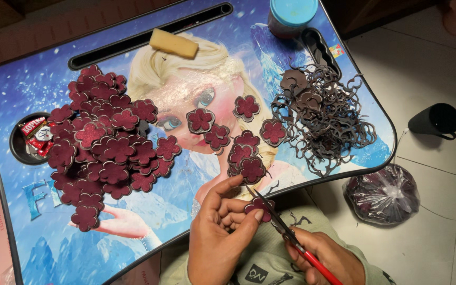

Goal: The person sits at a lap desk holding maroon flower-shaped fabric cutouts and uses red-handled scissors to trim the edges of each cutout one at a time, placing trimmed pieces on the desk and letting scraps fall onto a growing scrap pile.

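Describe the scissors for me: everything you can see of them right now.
The scissors have slim dark metal blades and red handles. They run diagonally, tips up-left, handles down-right. The right hand grips the handles, which it partly hides. The blades look slightly parted at the edge of a small maroon flower cutout pinched in the left hand, above the person's lap, just off the lap desk's near edge.

A left hand (220,232) pinches a maroon flower cutout (259,205) while the right hand (328,258) works red-handled scissors (286,232) along its edge. Ahead of both hands, a printed lap tray (43,84) carries a heap of cut flowers (106,153) to the left and tangled trimmings (323,121) to the right.
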